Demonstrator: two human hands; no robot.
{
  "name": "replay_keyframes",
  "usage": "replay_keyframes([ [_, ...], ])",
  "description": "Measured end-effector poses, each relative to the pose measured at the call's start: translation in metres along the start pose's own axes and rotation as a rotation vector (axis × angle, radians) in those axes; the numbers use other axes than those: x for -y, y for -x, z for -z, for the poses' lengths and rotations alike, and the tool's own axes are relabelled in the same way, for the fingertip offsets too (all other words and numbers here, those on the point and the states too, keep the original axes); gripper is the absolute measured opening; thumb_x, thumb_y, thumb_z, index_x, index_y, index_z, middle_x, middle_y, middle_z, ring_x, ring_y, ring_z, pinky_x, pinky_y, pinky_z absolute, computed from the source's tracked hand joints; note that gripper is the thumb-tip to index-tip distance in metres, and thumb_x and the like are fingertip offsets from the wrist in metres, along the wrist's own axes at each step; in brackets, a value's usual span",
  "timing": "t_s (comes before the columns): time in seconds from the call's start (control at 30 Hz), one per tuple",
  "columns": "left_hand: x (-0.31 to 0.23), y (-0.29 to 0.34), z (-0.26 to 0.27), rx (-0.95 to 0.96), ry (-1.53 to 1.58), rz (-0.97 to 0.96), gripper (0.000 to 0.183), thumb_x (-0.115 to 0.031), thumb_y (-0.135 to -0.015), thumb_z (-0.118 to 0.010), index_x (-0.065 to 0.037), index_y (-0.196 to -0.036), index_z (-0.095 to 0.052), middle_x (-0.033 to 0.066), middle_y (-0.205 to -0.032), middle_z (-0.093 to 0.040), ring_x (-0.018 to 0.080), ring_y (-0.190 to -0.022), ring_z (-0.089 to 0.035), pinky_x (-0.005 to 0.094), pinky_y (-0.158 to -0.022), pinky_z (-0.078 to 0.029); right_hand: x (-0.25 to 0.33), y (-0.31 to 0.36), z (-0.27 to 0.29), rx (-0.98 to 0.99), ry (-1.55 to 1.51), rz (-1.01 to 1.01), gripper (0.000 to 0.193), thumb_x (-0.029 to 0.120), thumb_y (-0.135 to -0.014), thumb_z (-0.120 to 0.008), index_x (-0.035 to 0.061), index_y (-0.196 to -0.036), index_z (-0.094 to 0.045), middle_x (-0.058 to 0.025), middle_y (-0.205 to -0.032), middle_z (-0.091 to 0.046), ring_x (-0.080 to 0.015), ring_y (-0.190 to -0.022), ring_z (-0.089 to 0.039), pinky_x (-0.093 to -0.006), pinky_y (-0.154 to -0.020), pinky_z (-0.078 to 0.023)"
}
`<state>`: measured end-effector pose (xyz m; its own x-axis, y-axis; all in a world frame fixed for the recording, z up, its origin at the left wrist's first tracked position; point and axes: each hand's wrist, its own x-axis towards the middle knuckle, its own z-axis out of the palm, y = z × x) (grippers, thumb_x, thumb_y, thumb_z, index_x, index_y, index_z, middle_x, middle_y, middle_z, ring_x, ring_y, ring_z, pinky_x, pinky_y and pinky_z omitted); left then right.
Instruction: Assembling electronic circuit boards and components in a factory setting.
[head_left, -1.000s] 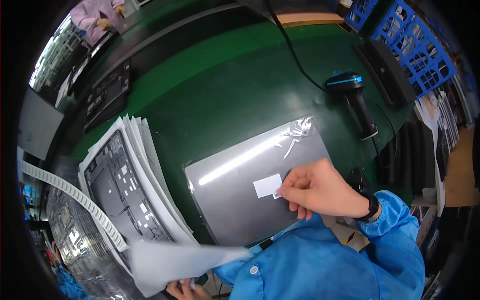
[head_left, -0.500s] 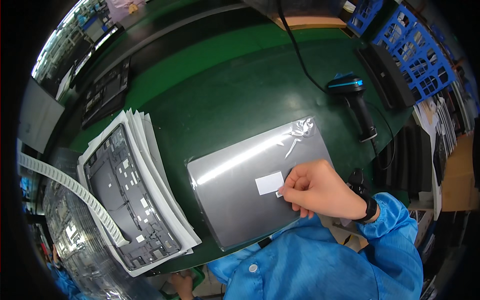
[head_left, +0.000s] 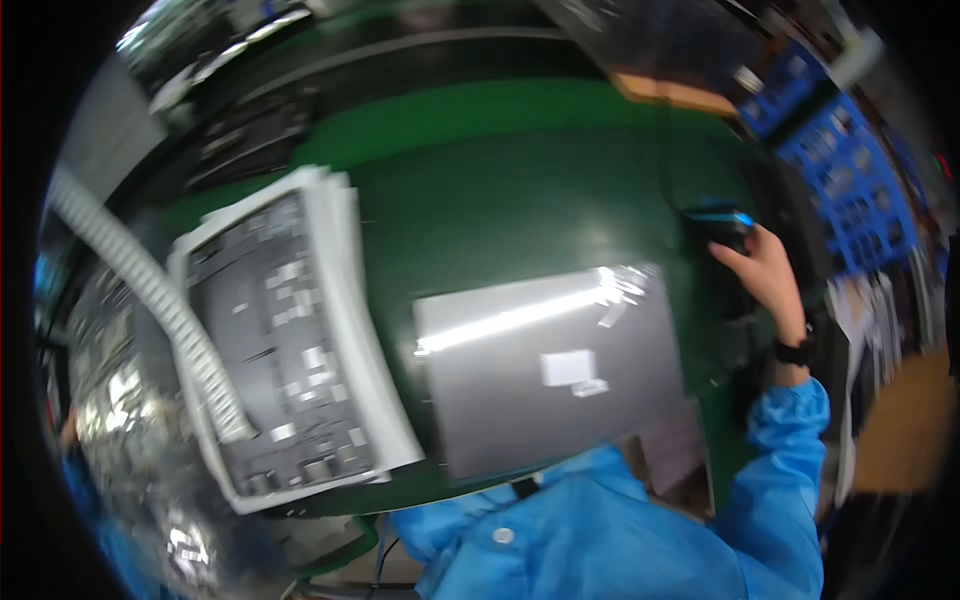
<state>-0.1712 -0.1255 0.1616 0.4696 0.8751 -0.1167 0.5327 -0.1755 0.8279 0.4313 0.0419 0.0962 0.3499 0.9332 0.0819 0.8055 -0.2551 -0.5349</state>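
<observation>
At the right, my right hand (head_left: 769,274), with a black band at its wrist, is at the black barcode scanner (head_left: 718,222) with a blue stripe. Its thumb and forefinger are spread around the scanner's handle; the other fingers are hidden and blurred. In front of me lies a flat grey panel (head_left: 520,410) in clear film, bearing a white label (head_left: 568,368) and a smaller white label (head_left: 590,388) at its lower right corner. My left hand is out of view.
On the left, a dark laptop chassis part (head_left: 270,350) rests on white sheets (head_left: 345,290), crossed by a pale ribbed strip (head_left: 150,290). Blue crates (head_left: 850,180) stand at the far right, above a cardboard box (head_left: 905,425). A cable runs up from the scanner.
My right hand has left the small label on the panel and moved right and away to the scanner. My left hand has gone out of view. The whole view has shifted and blurred.
</observation>
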Motion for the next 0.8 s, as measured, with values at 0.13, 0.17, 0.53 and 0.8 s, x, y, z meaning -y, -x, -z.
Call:
replay_keyframes([
  [0.13, -0.021, 0.056, 0.054, -0.666, -0.481, 0.276, 0.021, -0.014, -0.085, -0.07, 0.004, -0.076, -0.066, 0.0143, -0.073, -0.065, 0.0254, -0.069, -0.063, 0.0344, -0.072, -0.05, -0.019, -0.002, -0.004, 0.219, -0.652, -0.338, 0.035, 0.012, -0.089, -0.065, 0.0063, -0.12, -0.052, -0.0025, -0.057, -0.052, -0.0141, -0.041, -0.051, -0.0305, -0.037, -0.044],
  [0.17, -0.015, 0.052, 0.06, -0.876, -0.657, 0.223, 0.026, -0.013, -0.088, -0.069, 0.002, -0.068, -0.059, 0.0085, -0.065, -0.058, 0.0167, -0.062, -0.055, 0.0294, -0.069, -0.047, -0.076, -0.012, 0.002, 0.271, -0.543, -0.245, 0.039, 0.014, -0.086, -0.063, 0.0063, -0.123, -0.05, -0.0016, -0.058, -0.051, -0.0136, -0.04, -0.049, -0.0295, -0.036, -0.043],
  [0.53, 0.087, 0.03, 0.182, -0.884, -0.869, 0.507, 0.034, -0.021, -0.086, -0.075, 0.005, -0.106, -0.068, 0.0177, -0.095, -0.072, 0.0278, -0.088, -0.07, 0.0352, -0.076, -0.054, 0.02, 0.041, 0.036, 0.794, -0.206, 0.709, 0.075, 0.005, -0.057, -0.089, 0.0013, -0.117, -0.046, -0.0104, -0.089, -0.066, -0.0197, -0.065, -0.067, -0.0324, -0.056, -0.055],
  [0.8, 0.235, 0.124, 0.326, -0.611, -0.795, 0.817, 0.046, -0.042, -0.095, -0.072, 0.003, -0.099, -0.063, 0.0035, -0.077, -0.06, 0.0125, -0.07, -0.053, 0.029, -0.062, -0.043, 0.096, 0.047, 0.02, 1.008, -0.087, 0.579, 0.028, 0.016, -0.063, -0.085, 0.0018, -0.076, -0.064, -0.0163, -0.067, -0.065, -0.0369, -0.059, -0.062, -0.0404, -0.054, -0.046],
])
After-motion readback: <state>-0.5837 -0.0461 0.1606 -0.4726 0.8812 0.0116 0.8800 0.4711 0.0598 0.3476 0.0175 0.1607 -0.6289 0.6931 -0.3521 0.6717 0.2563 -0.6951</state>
